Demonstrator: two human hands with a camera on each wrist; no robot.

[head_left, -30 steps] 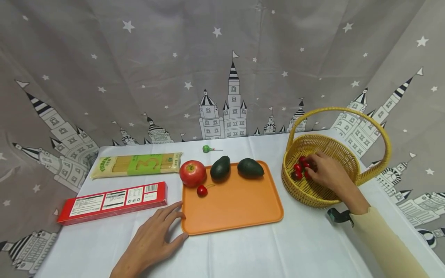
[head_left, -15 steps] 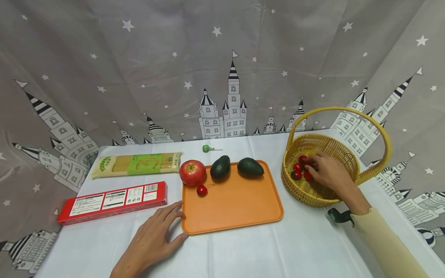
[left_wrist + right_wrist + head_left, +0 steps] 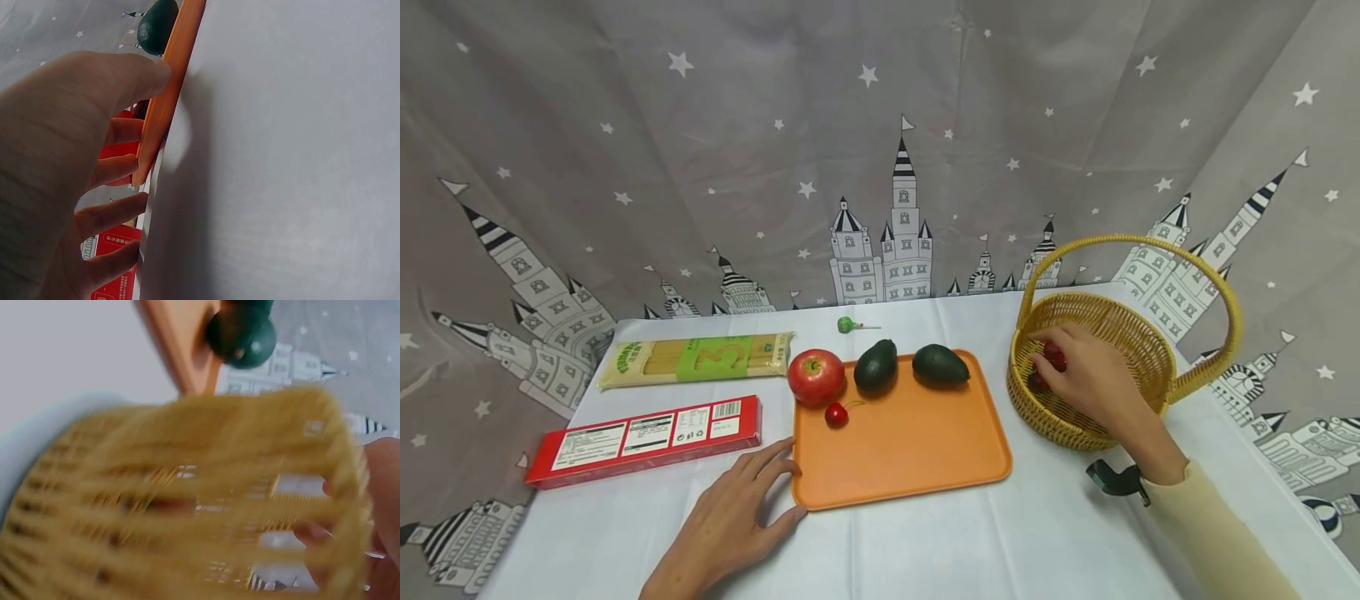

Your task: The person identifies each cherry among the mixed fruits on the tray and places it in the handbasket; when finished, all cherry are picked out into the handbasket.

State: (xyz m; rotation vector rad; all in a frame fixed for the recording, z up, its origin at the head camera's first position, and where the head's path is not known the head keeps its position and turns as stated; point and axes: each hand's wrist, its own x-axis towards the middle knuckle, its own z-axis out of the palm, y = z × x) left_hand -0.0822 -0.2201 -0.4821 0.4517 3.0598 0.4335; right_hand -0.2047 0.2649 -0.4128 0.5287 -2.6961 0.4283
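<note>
My left hand (image 3: 730, 508) rests beside the left edge of the orange tray (image 3: 917, 442), its fingers spread and thumb tip at the tray's near corner. On the tray are a red apple (image 3: 816, 377), two avocados (image 3: 876, 367) and a single cherry (image 3: 836, 415) with a stem. My right hand (image 3: 1097, 375) reaches over the yellow wicker basket (image 3: 1052, 425), fingers and thumb parted. Red cherries (image 3: 1055, 357) show in the gap between them; the hand hides others. In the right wrist view the blurred basket wall (image 3: 187, 487) covers much of the hand (image 3: 381, 506).
Left of the tray lie a pack of noodles (image 3: 696, 358) and a long red box (image 3: 647, 440). A green lollipop (image 3: 847, 324) lies behind the tray. The basket handle (image 3: 1150, 242) arches over the basket. A grey castle-print curtain (image 3: 737, 167) hangs behind the table.
My right hand has moved left over the basket, its fingers coming apart and covering some cherries that showed before. The left hand has stayed by the tray.
</note>
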